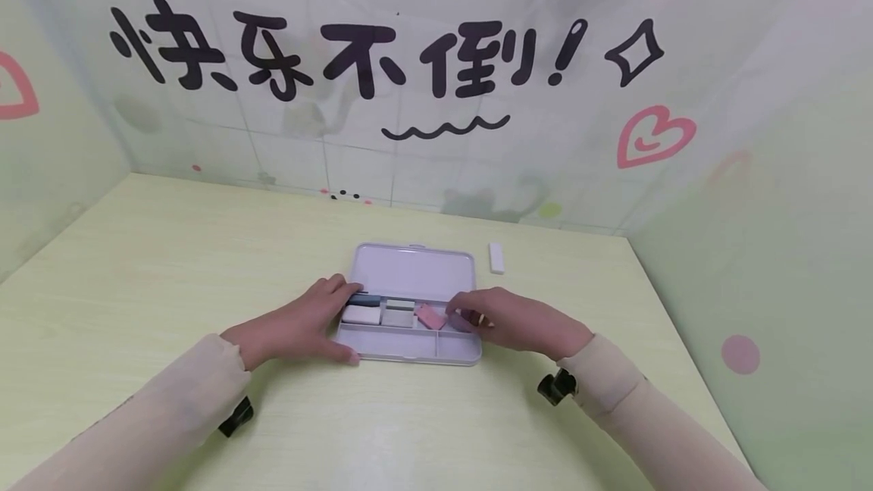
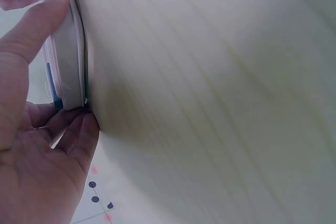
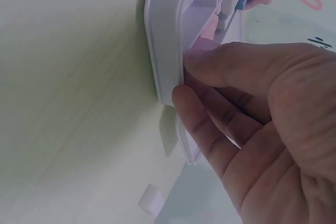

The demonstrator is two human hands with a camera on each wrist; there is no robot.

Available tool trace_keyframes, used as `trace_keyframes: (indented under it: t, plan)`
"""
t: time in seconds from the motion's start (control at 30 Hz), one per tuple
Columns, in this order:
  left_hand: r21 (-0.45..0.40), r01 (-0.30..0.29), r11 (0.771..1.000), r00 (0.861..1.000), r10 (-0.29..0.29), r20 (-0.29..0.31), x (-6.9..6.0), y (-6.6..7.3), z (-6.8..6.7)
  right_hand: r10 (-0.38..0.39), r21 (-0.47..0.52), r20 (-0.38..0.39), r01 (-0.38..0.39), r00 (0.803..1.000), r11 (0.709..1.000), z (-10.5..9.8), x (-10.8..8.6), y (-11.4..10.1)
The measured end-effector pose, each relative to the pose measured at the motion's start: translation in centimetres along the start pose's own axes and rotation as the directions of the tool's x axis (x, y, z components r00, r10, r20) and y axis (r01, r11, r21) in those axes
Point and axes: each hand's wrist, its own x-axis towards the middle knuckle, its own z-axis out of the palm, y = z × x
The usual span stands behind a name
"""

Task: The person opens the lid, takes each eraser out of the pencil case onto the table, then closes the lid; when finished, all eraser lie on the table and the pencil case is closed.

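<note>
A pale lilac pencil case (image 1: 389, 342) lies with its lid (image 1: 414, 270) folded back on the table. My left hand (image 1: 300, 324) holds its left end, thumb on the front side and fingers round the far corner. At the right end, my right hand (image 1: 518, 320) pinches a small purple block (image 1: 460, 322) in the middle row of compartments; the fingers partly hide it. Beside it a pink eraser (image 1: 431, 317) lies tilted. Further left are a grey-white block (image 1: 397, 317), a white block (image 1: 361, 315) and a dark blue item (image 1: 366, 299), whose kind I cannot tell.
A white oblong block (image 1: 496, 258) lies on the table behind the right hand. The wooden-look tabletop (image 1: 170, 248) meets a printed sheet (image 1: 273, 142) at the back and on both sides. Dark wrist mounts (image 1: 558, 386) show under the sleeves.
</note>
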Motion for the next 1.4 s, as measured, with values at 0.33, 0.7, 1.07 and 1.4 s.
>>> trace_keyframes:
  t: [0.33, 0.7, 1.07, 1.4]
  plan:
    - [0.002, -0.019, 1.0, 1.0, 0.019, -0.013, -0.1, -0.1, 0.1, 0.059, 0.252, -0.116, -0.028, 0.991, 0.967, -0.1, -0.5, 1.6]
    - [0.016, -0.011, 1.0, 1.0, 0.011, -0.003, 0.0, 0.0, 0.1, 0.225, 0.404, -0.317, -0.083, 0.921, 0.911, -0.4, -1.3, 5.9]
    - [0.012, -0.009, 1.0, 1.0, 0.009, 0.006, 0.0, 0.2, 0.0, 0.437, 0.516, -0.351, -0.218, 0.828, 0.828, -0.6, -2.6, 10.5]
    - [0.017, 0.001, 1.0, 1.0, -0.001, 0.002, 0.0, 0.2, 0.3, 0.536, 0.557, -0.312, -0.306, 0.784, 0.772, -0.2, -2.8, 13.2]
